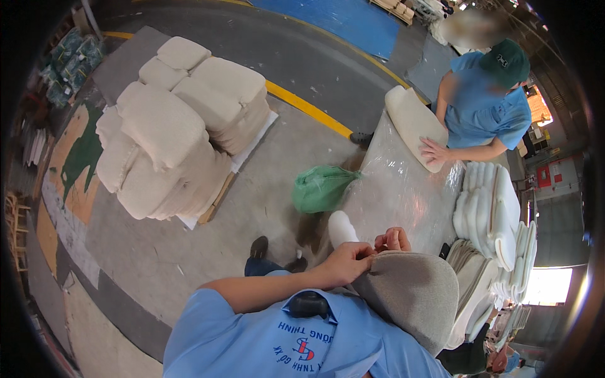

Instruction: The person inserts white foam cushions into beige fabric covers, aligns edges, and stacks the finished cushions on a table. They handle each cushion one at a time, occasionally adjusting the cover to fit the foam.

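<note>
A grey-beige fabric cushion (pixel 413 293) rests against the front of my body, its narrow end facing away from me. My left hand (pixel 348 263) is closed at the cushion's far left corner, thumb and fingers pinching the fabric edge. Just beyond the same edge, my right hand (pixel 392 240) has its fingers curled at the cover; its palm and wrist are hidden behind the cushion. A white rounded piece (pixel 341 228) sticks up beside my left hand, at the table's near edge; its kind is unclear.
Across the plastic-covered table (pixel 403 195), a co-worker in blue handles a pale cushion (pixel 413 123). White cushion pads (pixel 485 208) are stacked at right. A green bag (pixel 321 189) hangs by the table's left side. Filled beige cushions (pixel 170 132) pile on a pallet at left.
</note>
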The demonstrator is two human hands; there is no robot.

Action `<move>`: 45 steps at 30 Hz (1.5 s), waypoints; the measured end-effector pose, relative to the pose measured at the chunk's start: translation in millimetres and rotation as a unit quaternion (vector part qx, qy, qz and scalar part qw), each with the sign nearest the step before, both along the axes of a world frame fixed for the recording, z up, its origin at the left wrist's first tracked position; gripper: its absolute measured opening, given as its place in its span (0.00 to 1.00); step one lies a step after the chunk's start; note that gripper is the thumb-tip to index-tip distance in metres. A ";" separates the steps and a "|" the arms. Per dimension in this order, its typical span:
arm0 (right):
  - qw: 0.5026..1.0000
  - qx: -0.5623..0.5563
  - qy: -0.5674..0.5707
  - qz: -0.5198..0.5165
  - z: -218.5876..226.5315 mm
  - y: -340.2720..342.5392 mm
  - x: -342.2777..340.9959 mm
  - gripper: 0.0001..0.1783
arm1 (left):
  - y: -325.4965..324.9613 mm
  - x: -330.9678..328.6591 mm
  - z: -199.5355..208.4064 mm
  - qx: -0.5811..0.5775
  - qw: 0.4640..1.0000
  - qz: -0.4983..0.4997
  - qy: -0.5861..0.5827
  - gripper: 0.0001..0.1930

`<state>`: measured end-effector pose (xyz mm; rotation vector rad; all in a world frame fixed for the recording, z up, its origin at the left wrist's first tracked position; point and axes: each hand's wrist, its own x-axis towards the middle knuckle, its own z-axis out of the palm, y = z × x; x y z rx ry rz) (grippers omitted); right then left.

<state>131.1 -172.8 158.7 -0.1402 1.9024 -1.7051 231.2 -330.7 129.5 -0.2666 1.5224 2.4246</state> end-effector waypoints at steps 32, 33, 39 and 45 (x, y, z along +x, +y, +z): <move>0.952 0.043 -0.268 0.143 62.0 -4.8 -18.6 0.14 | -0.9 16.0 -21.0 0.414 0.907 0.039 -0.072 0.11; 0.956 0.046 -0.258 0.130 56.5 -10.6 -14.3 0.14 | -1.1 15.8 -24.1 0.400 0.912 0.057 -0.072 0.11; 0.971 0.089 -0.160 0.156 48.2 -49.7 -10.2 0.16 | -6.1 10.5 -42.2 0.236 0.951 0.175 -0.100 0.12; 0.968 0.120 0.010 0.219 21.3 -70.7 -28.7 0.10 | -24.8 -18.5 -71.1 0.047 0.956 0.281 -0.076 0.12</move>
